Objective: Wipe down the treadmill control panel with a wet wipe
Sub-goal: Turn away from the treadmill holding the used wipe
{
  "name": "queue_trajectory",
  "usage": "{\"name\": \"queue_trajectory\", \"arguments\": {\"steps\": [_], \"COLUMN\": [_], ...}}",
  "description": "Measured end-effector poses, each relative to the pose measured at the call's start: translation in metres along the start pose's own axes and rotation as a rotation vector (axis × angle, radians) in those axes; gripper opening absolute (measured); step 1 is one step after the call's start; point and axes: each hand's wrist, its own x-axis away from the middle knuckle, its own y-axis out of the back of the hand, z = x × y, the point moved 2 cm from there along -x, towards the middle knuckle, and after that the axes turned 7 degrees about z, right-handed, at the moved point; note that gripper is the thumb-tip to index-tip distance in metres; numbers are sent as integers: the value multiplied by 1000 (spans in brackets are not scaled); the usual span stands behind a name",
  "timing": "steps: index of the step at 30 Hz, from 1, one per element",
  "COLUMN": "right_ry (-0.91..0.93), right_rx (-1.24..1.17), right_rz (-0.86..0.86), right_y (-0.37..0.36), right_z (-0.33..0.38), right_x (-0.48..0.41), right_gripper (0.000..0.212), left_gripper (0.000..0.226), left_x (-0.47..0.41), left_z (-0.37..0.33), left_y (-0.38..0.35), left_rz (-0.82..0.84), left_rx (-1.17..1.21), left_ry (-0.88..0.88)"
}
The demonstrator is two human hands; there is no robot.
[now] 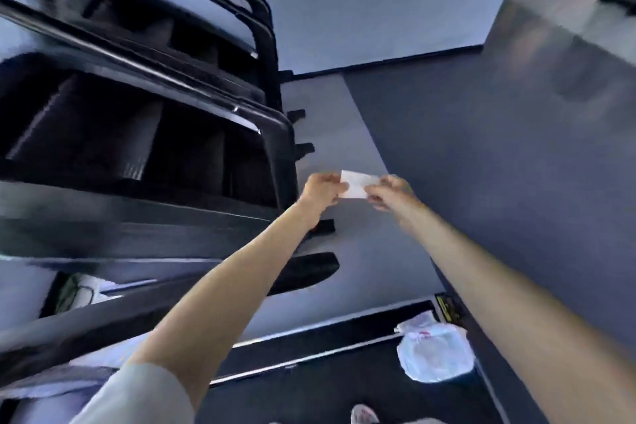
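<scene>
- White wipe (354, 184) was pinched between my left hand (321, 191) and right hand (389, 193), long axis spanning them.
- The panel (137, 148), blurred, probably lay to my left, nearer that hand.

Both arms reach far out in front. The left hand (321, 190) and right hand (389, 191) are close together, fingers pinched shut.

Both arms reach forward, and the left hand (321, 190) and right hand (389, 192) hold a small white wet wipe (356, 184) between them, beside the blurred black treadmill (144, 134). A white plastic bag (435, 351) lies on the floor.
</scene>
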Motion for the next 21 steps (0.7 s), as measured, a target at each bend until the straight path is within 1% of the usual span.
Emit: {"name": "queue_trajectory", "arguments": {"steps": [2,3,6,9,11,13,17,19,21], "right_ry": [-94,-138,-263,-362,-432,-506,-646,-705,-759], "right_rx": [-95,-117,-220,-266,-342,-387,-404,-406,-370], "right_rz": [-97,-137,-295,-445,-505,-562,-625,-613,-591], "right_y": [44,64,110,139,148,156,164,170,180], "right_z": [-30,-46,-95,-140,-172,-204,-254,-277,-301], "right_x": [0,2,13,25,35,46,64,66,63], "right_gripper": [21,24,21,12,8,11,18,18,17], "left_gripper": [13,15,17,27,27,23,9,12,20], "left_x": [-19,-28,-43,-54,-57,-57,-47,-44,-44], "left_z": [7,14,33,63,85,106,148,172,194], "left_y": [-47,-70,-133,-189,-219,-242,-272,-286,-302], "left_rz": [89,145,274,388,493,565,645,648,618], "left_rx": [28,27,-2,14,-23,-64,-136,-203,-223], "left_ry": [87,120,183,273,342,408,563,633,702]}}
